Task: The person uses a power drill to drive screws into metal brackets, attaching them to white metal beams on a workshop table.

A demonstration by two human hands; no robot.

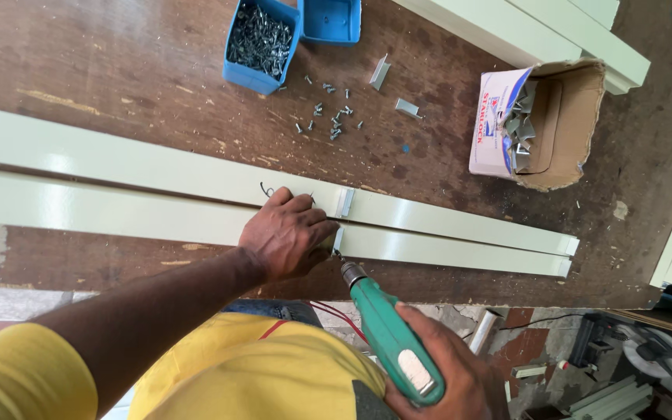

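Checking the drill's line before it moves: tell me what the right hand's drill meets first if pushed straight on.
The right hand aims the green drill up-left; its tip would likely first meet the small metal bracket on the near pale-green strip, beside the left hand.

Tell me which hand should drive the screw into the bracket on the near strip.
Right. The right hand holds the green drill, its tip at the bracket; the left hand presses the near strip.

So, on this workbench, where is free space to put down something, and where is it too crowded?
Bare wood lies left of the blue screw bin, above the two pale green strips. Another free patch lies between the loose screws and the cardboard box. It is crowded around the screws and where the left hand and the right hand with the green drill work.
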